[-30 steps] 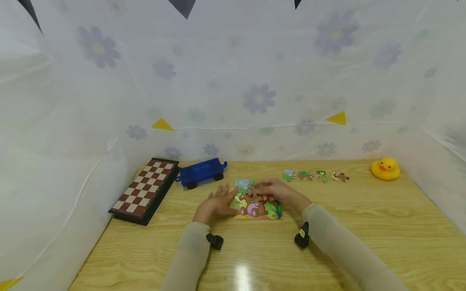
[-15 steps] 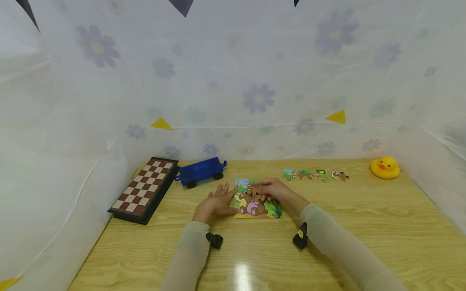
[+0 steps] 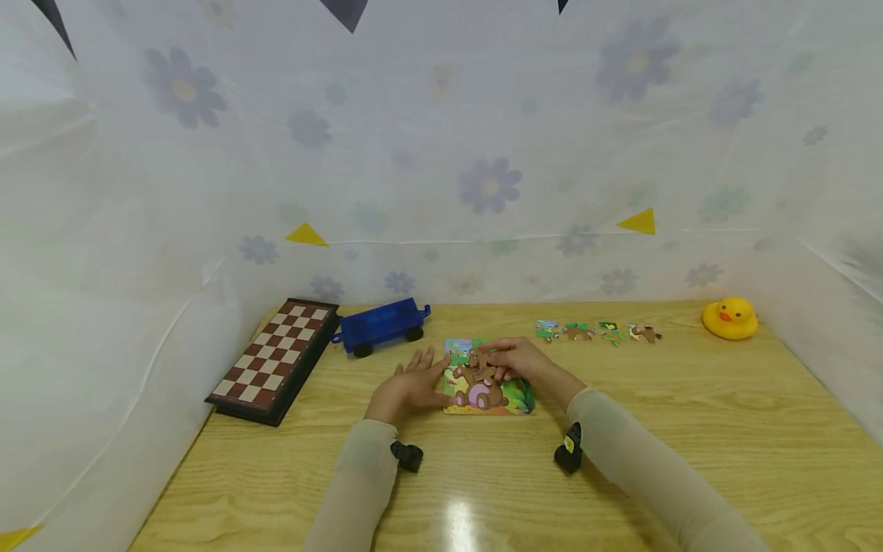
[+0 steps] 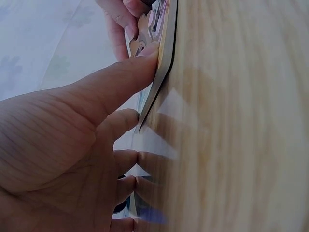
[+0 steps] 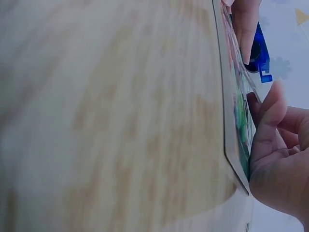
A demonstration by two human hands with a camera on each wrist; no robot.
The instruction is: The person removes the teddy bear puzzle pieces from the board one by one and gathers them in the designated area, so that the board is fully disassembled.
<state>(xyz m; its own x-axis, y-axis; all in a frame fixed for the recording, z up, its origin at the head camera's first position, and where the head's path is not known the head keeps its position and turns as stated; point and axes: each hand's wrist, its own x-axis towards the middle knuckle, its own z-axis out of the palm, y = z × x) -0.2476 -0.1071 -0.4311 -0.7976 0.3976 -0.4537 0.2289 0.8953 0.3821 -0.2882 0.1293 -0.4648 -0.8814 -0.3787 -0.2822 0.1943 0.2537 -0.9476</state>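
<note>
A small jigsaw board [image 3: 488,412] with a colourful bear picture lies on the table between both hands. My left hand [image 3: 408,387] rests at its left side, fingers spread. In the left wrist view, the thumb [image 4: 130,72] lies straight over the board's edge and the other fingertips touch the table. My right hand [image 3: 530,366] reaches over the board's upper right part and pinches a brown puzzle piece [image 3: 484,368], which overlaps the bear's upper body. In the right wrist view, the right thumb [image 5: 273,108] is raised above the board, and the fingers partly hide the piece.
Several loose puzzle pieces [image 3: 578,332] lie in a row at the back right. A yellow rubber duck [image 3: 731,320] sits in the far right corner. At the back left are a blue toy wagon [image 3: 382,326] and a folded chessboard [image 3: 276,360]. Patterned white curtains surround the wooden table [image 3: 510,491].
</note>
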